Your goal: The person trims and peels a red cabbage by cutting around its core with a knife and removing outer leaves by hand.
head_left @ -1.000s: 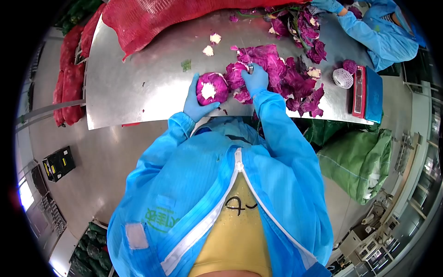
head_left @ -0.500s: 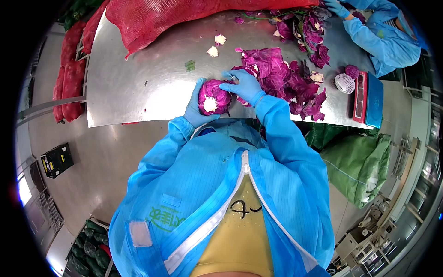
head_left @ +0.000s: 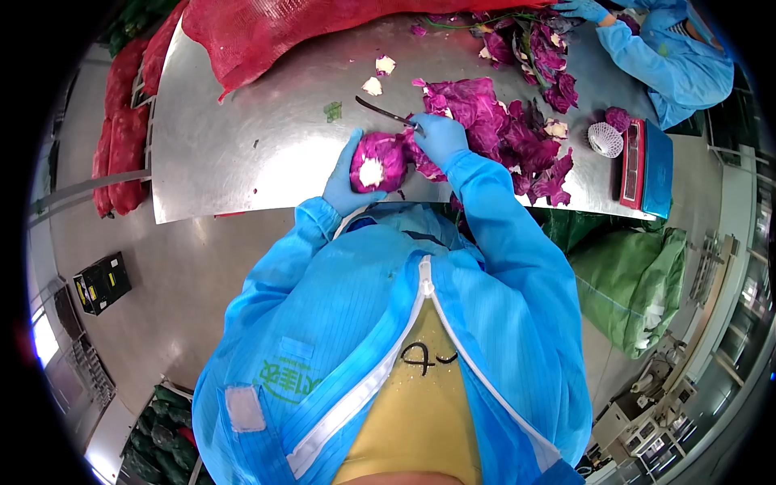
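Note:
My left hand (head_left: 347,179), in a blue glove, is wrapped around the left side of a red cabbage (head_left: 390,171), whose pale cut stem end faces up toward me. Just to the right, my gloved right hand (head_left: 442,139) is closed on a knife (head_left: 380,110); its thin dark blade points left, above the cabbage. Purple leaf lies between the cabbage and my right hand, and whether it is still attached I cannot tell. Beyond that hand spreads a heap of loose cabbage leaves (head_left: 529,158). The knife's handle is hidden in my glove.
A red mesh sack (head_left: 323,32) lies along the far side of the metal table (head_left: 210,162). White stem pieces (head_left: 373,86) sit near it. At right are a red-and-blue scale (head_left: 647,170) and a white foam net (head_left: 605,140). A co-worker's gloved hand (head_left: 582,10) is at the far right.
My right hand has moved off the cabbage, a little right and up, and the knife now shows in it. My left hand stays on the cabbage.

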A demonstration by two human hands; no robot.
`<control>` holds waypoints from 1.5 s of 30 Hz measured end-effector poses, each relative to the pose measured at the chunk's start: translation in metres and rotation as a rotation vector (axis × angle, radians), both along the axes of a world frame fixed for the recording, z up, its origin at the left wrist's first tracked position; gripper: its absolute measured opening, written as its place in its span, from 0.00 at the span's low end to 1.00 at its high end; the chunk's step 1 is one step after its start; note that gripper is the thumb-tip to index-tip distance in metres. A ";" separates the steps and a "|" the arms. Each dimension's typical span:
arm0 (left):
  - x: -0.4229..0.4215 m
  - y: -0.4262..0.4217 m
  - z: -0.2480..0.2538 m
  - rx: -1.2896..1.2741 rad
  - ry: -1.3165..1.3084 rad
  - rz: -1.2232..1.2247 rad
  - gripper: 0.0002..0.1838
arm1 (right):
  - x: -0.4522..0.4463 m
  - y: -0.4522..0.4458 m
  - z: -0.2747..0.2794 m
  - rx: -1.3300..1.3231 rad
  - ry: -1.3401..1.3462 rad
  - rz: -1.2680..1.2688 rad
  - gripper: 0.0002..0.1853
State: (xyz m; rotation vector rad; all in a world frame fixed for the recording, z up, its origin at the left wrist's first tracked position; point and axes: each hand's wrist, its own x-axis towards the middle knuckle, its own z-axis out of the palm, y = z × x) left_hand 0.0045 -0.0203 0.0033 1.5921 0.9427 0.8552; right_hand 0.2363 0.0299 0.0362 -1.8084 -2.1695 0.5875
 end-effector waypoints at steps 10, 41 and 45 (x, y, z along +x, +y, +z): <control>-0.019 -0.010 -0.003 -0.084 -0.148 0.147 0.61 | -0.016 -0.022 -0.024 -0.081 0.508 -0.335 0.15; 0.000 0.007 0.054 -1.268 -0.716 0.411 0.39 | -0.035 -0.031 0.001 0.001 0.699 -0.081 0.29; 0.004 0.006 0.057 -1.257 -0.667 0.417 0.38 | -0.029 -0.032 0.019 0.036 0.517 -0.009 0.23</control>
